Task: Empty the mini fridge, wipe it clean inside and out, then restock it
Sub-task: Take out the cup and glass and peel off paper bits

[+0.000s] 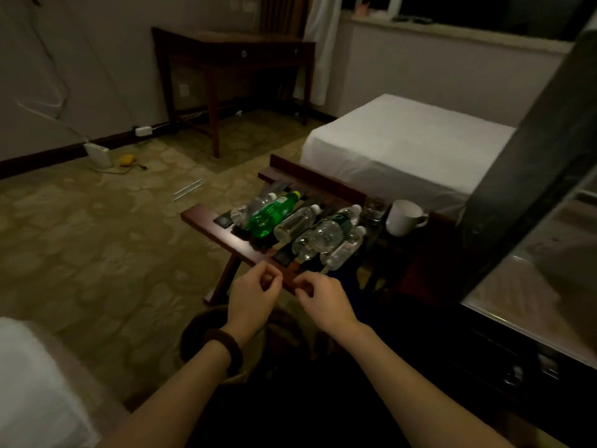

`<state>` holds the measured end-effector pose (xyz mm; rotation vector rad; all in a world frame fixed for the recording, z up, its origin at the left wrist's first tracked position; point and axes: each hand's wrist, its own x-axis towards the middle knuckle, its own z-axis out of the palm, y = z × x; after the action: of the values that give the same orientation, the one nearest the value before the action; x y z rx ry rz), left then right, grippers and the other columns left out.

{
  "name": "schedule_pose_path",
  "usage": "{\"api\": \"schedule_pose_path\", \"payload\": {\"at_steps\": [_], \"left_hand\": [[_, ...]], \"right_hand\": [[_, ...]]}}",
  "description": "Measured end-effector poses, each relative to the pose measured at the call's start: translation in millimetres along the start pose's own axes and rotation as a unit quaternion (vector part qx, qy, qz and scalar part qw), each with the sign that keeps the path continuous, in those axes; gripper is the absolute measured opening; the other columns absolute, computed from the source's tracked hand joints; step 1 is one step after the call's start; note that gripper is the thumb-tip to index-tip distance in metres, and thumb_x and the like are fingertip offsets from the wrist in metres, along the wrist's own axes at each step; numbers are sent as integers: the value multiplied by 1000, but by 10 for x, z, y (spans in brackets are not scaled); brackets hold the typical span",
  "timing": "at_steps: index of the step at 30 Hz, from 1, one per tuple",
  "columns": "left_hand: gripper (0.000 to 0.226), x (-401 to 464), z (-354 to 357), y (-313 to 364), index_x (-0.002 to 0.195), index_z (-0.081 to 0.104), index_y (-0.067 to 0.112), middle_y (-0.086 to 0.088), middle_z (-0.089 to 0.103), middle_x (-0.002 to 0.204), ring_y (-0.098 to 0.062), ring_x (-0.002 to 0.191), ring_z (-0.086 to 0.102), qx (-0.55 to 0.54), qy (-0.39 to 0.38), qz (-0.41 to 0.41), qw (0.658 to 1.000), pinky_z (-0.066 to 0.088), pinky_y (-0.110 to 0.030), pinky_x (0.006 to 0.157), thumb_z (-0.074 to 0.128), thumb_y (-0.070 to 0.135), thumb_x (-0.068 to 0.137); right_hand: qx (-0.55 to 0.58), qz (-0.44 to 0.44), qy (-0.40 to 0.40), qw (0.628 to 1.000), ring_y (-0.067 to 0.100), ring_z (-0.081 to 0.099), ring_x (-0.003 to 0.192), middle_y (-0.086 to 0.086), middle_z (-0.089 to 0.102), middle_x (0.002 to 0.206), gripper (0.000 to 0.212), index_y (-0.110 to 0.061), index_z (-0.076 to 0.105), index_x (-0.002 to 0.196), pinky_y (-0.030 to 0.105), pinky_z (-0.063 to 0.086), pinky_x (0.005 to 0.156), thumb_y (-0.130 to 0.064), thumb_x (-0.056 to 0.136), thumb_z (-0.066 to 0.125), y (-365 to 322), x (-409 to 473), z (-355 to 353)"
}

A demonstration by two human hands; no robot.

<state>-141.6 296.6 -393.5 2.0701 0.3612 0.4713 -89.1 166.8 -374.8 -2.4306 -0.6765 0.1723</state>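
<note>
A person's left hand [250, 294] and right hand [323, 300] hover side by side at the near edge of a wooden luggage rack [219, 226], fingers loosely curled and grasping nothing. On the rack lie a green bottle [271, 215] and several clear plastic bottles [326, 236], packed close together. A white mug [403, 217] stands just beside them, near a white-sheeted bed [403, 137]. The mini fridge cannot be identified in the dim room.
</note>
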Motion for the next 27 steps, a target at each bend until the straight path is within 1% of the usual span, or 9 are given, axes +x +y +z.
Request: {"api": "schedule_pose_path", "payload": {"at_steps": [3,6,9,11,14,18,21,25,27], "left_hand": [[19,-80,252,435,75,56,29,12,59,71,-1,70,57,-13,-34,41,998,42,-7,66,61,16,86],[8,-199,580,921,82,58,25,12,60,76,-7,76,59,-33,-53,107,992,49,-23,69,64,19,84],[14,-395,944,1450,79,56,31,13,58,70,-6,71,58,-78,-81,169,979,49,-26,65,64,20,84],[22,-554,1187,1811,74,53,37,15,56,65,-1,66,57,-102,-96,202,969,47,-20,62,64,21,85],[17,-855,1574,2410,74,55,30,18,55,63,6,64,56,-146,-135,262,944,43,-9,60,64,19,84],[8,-1357,2063,3197,79,60,22,14,58,67,-1,66,57,-210,-212,332,895,46,-16,64,64,18,84],[12,-1729,2359,3622,75,59,23,13,57,63,-3,64,56,-255,-240,341,872,42,-14,59,65,18,84],[17,-2159,2596,4030,70,56,23,12,54,57,3,58,53,-277,-272,359,849,37,-7,55,65,18,84],[13,-2333,2688,4224,74,58,20,7,58,63,-1,61,54,-263,-316,390,824,44,-16,59,63,19,86]], "right_hand": [[-16,12,65,998,12,60,99,-3,65,109,22,-18,64,111,28,50,86,-21,91,56,147,-286,-435],[-38,25,131,990,12,59,97,-3,66,105,20,-18,65,108,28,49,84,-20,90,56,360,-679,-916],[-59,49,203,976,14,61,94,-2,67,101,20,-17,65,107,30,49,83,-18,88,59,595,-1140,-1423],[-57,69,268,959,17,63,88,0,69,95,24,-16,64,109,30,50,80,-15,86,62,731,-1485,-1732],[-78,102,358,925,18,63,77,-2,65,80,27,-14,63,109,36,52,73,-12,82,66,895,-2079,-2175],[-141,156,431,877,19,62,75,-3,61,75,27,-14,64,106,33,50,70,-7,80,64,1123,-2835,-2763],[-169,191,460,850,16,58,72,-5,57,72,25,-14,64,106,30,47,67,-7,82,62,1237,-3301,-3100],[-213,212,498,813,22,61,77,3,66,81,17,-12,67,100,38,51,68,-9,84,61,1304,-3790,-3380],[-239,221,515,793,23,61,79,6,67,84,15,-10,67,98,40,52,69,-8,85,60,1349,-4021,-3506]]}}
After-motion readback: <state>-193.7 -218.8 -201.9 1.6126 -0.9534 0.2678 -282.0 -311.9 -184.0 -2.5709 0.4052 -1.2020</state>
